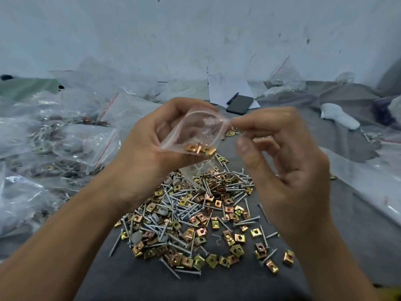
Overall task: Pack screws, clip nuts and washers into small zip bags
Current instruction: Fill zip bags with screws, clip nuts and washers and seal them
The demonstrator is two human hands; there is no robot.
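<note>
Above the pile [195, 218], left hand [152, 140] cups the bag [195, 131]; right hand [282, 161] pinches its three-o'clock lip. Filling underway; screws next, I judge.

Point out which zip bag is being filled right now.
The small zip bag gripped by the left hand, the right hand pinching its corner; the other bags lie on the surface.

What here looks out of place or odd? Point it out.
One thing stands out: a small bent wire piece lies alone on the grey cloth among the clip nuts, unlike any screw or nut around it. The left hand and right hand hold the small zip bag normally.
</note>
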